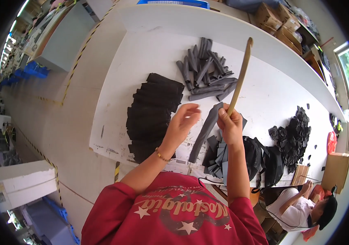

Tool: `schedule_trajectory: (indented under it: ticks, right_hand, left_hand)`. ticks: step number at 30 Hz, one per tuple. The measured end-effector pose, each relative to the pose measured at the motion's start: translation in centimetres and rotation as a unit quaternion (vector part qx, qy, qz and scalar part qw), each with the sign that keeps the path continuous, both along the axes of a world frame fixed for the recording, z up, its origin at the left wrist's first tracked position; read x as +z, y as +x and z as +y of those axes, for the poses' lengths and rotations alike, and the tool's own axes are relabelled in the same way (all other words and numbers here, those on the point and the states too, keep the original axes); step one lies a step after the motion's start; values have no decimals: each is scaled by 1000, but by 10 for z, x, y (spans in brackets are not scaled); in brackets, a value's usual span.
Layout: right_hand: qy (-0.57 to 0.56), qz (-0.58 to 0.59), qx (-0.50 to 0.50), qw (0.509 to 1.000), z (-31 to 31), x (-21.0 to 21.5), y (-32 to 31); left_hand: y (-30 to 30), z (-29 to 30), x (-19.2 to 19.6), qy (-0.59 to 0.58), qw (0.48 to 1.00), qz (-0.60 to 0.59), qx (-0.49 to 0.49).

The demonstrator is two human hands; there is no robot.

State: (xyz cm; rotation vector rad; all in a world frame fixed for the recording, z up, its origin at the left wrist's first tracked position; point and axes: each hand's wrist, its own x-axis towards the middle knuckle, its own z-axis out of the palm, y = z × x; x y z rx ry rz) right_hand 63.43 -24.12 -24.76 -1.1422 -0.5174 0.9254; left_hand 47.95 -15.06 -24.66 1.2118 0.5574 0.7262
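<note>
My right hand point(231, 126) grips a long flat wooden stick point(241, 77) with a hooked tip, which points up and away. Its thumb also pinches the top end of a grey fabric tube point(205, 132), which hangs down toward me. Just left of the tube, my left hand point(185, 121) is raised with its fingers apart and slightly blurred, holding nothing. Beside that hand lies an overlapping stack of black fabric pieces point(152, 110). Farther off is a loose pile of rolled grey fabric tubes point(205, 69).
Everything rests on a white table point(121, 69) with a raised back board point(207, 20). Flat grey pieces point(217, 157), black bags point(270, 165) and a heap of small black scraps point(295, 136) lie on the right. A person in white point(293, 208) sits at the lower right, near a cardboard box point(335, 171).
</note>
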Motion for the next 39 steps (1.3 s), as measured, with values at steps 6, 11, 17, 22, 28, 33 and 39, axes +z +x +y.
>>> schedule_trajectory:
  ticks: [6,11,17,22,28,33,39]
  right_hand:
    - [9,41,35,999,4,3,-32]
    - [-97,-20,-47,994,8,-35,-45]
    - [-55,-126,-167,976,56,-39,8]
    - [-169,-325,-114,923,48,-63,46]
    - [-272,-295,155,903,-37,-82,9]
    - [-239,-403,229,853,-56,-71,1]
    - [-259,-431,242,830,-45,-60,-2]
  left_hand:
    - [-3,-2,-25,-7,998,58,-14]
    - [-2,-30,-46,148,969,160,118]
    - [-43,-28,-58,62,964,253,-55]
    - [-85,50,-84,314,868,343,175]
    - [-107,110,-126,372,864,337,-38]
    - [-103,115,-107,321,893,312,-56]
    - [-103,118,-96,318,899,293,-65]
